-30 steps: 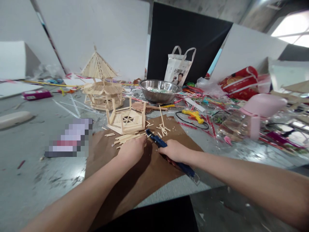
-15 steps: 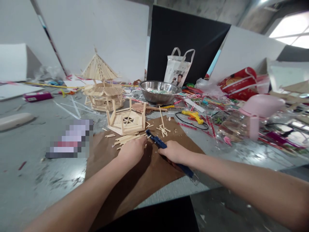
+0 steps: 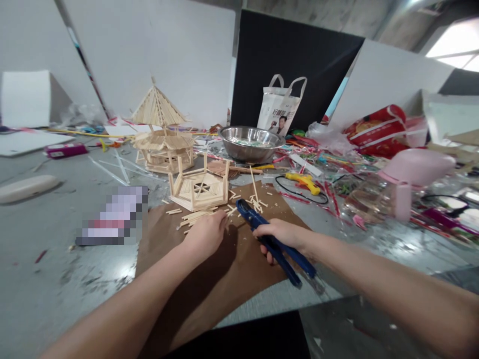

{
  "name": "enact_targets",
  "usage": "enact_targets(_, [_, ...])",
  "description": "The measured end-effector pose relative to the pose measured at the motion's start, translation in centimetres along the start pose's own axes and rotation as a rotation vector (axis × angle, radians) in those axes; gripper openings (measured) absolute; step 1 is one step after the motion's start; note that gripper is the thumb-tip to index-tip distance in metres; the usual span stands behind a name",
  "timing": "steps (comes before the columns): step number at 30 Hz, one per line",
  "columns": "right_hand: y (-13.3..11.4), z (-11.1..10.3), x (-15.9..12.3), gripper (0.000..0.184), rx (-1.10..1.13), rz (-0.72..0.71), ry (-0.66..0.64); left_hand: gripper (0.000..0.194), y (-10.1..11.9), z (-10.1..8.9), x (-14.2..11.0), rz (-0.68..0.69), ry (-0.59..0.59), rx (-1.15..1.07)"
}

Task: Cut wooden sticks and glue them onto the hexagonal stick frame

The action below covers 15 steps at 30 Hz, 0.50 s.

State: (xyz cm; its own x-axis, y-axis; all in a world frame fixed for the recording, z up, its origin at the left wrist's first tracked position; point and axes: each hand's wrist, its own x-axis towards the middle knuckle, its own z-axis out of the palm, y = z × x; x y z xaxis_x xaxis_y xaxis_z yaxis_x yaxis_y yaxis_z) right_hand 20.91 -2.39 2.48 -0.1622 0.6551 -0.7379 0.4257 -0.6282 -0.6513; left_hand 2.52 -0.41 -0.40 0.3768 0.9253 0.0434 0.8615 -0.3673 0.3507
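My left hand (image 3: pixel 205 235) is closed in a pinch at the near side of a pile of thin wooden sticks (image 3: pixel 196 217). A pale stick (image 3: pixel 232 211) pokes out from its fingertips toward the cutter jaws. My right hand (image 3: pixel 280 233) grips blue hand cutters (image 3: pixel 250 214), their handles spread and their head pointing up and left. Just behind the pile stands a hexagonal stick frame (image 3: pixel 200 188) with upright posts. Short cut pieces (image 3: pixel 256 203) lie right of it. Brown paper (image 3: pixel 224 279) lies beneath both hands.
A stick pavilion (image 3: pixel 162 134) with a pointed roof stands behind, beside a steel bowl (image 3: pixel 250 144). At left lies a phone (image 3: pixel 116 214). A yellow glue gun (image 3: pixel 303 183), a pink-lidded jug (image 3: pixel 402 187) and plastic scraps clutter the right. The table's front edge is close.
The cutters' handles have spread apart, and the tool has turned so that both handles show. My left hand stays almost in place. The whole view has shifted slightly.
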Motion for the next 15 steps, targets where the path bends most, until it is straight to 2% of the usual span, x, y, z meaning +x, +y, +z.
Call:
enact_targets(5, [-0.50, -0.02, -0.37, 0.016, -0.005, -0.001, -0.038, 0.031, -0.01, -0.31, -0.03, -0.010, 0.004, -0.001])
enact_targets(11, [-0.96, 0.23, -0.37, 0.014, -0.105, 0.001, -0.053, 0.030, 0.17, -0.18, 0.09, -0.049, -0.048, -0.004])
enact_targets(15, [-1.10, 0.18, -0.22, 0.013, -0.119, -0.018, -0.052, 0.028, 0.14, -0.10, 0.05, -0.020, -0.084, 0.015])
